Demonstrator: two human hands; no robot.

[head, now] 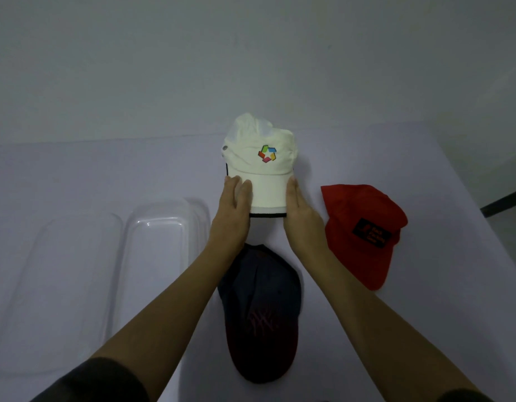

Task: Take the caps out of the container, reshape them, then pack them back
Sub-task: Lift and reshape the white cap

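A white cap [261,158] with a colourful logo stands on the table, crown away from me, brim towards me. My left hand [235,201] grips the brim's left edge, thumb on top. My right hand [298,210] holds the brim's right edge. A dark navy cap [259,311] lies between my forearms near the front. A red cap [364,230] with a black patch lies to the right. The clear plastic container [161,227] sits left of my left arm with nothing visible in it.
A clear lid [62,285] lies flat left of the container. The pale table [105,175] runs back to a plain wall. The table's right edge [465,184] falls off to a dark floor gap.
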